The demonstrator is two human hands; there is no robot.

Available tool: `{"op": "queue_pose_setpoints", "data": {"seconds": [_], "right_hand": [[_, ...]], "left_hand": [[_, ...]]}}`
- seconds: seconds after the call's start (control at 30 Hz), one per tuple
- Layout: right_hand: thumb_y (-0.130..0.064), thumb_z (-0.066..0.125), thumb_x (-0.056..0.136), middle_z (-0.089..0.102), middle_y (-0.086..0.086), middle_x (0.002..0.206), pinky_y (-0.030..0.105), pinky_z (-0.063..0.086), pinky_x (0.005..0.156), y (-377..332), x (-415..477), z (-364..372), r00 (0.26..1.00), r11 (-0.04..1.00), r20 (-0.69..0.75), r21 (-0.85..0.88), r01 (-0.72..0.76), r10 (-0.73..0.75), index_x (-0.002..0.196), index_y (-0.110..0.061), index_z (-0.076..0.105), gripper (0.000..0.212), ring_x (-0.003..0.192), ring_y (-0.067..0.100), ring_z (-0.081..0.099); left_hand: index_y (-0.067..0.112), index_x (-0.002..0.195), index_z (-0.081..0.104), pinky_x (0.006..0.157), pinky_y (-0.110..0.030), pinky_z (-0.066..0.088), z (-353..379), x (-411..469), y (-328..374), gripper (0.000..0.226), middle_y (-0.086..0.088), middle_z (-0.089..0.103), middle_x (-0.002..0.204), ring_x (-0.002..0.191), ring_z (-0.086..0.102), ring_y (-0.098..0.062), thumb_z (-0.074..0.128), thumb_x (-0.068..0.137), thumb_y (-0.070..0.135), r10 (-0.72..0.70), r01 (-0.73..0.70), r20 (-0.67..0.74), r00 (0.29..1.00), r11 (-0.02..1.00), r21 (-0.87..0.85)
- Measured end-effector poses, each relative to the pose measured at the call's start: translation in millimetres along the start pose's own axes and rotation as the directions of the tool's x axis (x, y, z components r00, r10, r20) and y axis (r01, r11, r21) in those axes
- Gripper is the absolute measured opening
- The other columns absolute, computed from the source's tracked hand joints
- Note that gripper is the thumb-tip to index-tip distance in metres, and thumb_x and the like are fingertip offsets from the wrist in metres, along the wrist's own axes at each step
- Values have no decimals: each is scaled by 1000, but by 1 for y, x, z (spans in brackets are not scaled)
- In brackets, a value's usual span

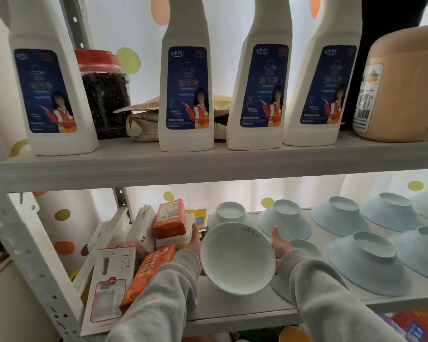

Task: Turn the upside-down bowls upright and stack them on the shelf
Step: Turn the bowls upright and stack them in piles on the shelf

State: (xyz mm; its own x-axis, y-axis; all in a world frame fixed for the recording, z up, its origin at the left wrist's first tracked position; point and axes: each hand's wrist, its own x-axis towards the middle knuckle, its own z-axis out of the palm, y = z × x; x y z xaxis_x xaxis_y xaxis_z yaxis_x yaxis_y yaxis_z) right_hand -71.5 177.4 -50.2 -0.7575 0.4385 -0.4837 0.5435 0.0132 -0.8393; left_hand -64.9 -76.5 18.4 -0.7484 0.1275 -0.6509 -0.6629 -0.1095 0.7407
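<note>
We hold one pale bowl (237,257) w/ both hands, left hand (192,243) and right hand (281,244) pressed on opposite rims, its opening tilted toward us above the lower shelf (232,314). Other blue bowls (366,262) sit upside-down to the right.

Head-worn view, close, facing forward and slightly down into shelf (232,166).
</note>
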Motion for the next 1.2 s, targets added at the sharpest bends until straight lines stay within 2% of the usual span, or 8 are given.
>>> {"op": "queue_pose_setpoints", "data": {"seconds": [0.1,0.2,0.3,0.43,0.5,0.57,0.9,1.2], "right_hand": [[-66,18,90,48,17,139,41,27,115,-20,-55,2,999,994,-22,-96,47,-50,136,1,44,86,129,33,45],[-68,14,88,43,20,143,44,27,115,-14,-46,5,1000,992,-2,-128,24,-24,142,-2,35,87,132,34,42],[-69,15,87,43,19,143,45,29,114,-10,-27,7,999,995,39,-101,12,-8,141,-3,38,87,132,33,42],[-60,29,92,51,15,130,41,46,94,-32,-68,2,999,999,45,-40,-19,21,138,1,39,77,117,30,50],[-44,32,99,50,16,118,30,43,62,-45,-80,-9,994,999,103,-3,-40,40,134,6,40,61,101,27,48],[-38,31,100,51,21,122,27,36,53,-56,-81,-26,994,1000,109,-10,-6,7,132,8,42,57,94,27,46],[-27,38,100,48,13,78,26,33,52,-68,-83,-125,998,996,-48,67,51,-47,70,-1,48,40,60,22,42],[-22,38,99,45,7,72,30,38,63,-37,-64,-177,997,996,-2,-42,-82,82,102,0,46,23,60,18,42]], "left_hand": [[14,128,45,104,-53,33,-2,-10,-5,101,-13,50,137,130,42,-37,17,68,90,-22,20,7,1000,988,154],[17,141,36,108,-48,35,-4,-1,-7,114,-14,43,144,131,42,-36,24,58,95,8,-9,6,1000,973,230],[12,145,31,110,-48,36,-5,9,-6,84,-15,39,147,133,40,-35,28,86,71,189,-142,-135,973,943,300],[22,148,19,114,-46,29,0,15,-3,115,-9,33,152,138,33,-33,20,57,93,278,-108,-294,914,869,483],[13,150,16,117,-37,21,8,-5,6,82,-12,24,155,142,25,-31,24,89,67,297,-107,-259,919,821,561],[8,148,23,114,-33,20,16,-8,16,67,-13,29,153,141,28,-29,20,98,52,357,-118,-270,894,770,628],[10,143,32,113,-41,28,98,-7,23,71,-16,39,145,133,37,-32,35,91,58,493,-234,-219,842,699,675],[27,147,16,115,-42,27,190,-18,-8,100,-9,19,154,140,28,-30,65,69,65,441,-301,119,890,370,879]]}}
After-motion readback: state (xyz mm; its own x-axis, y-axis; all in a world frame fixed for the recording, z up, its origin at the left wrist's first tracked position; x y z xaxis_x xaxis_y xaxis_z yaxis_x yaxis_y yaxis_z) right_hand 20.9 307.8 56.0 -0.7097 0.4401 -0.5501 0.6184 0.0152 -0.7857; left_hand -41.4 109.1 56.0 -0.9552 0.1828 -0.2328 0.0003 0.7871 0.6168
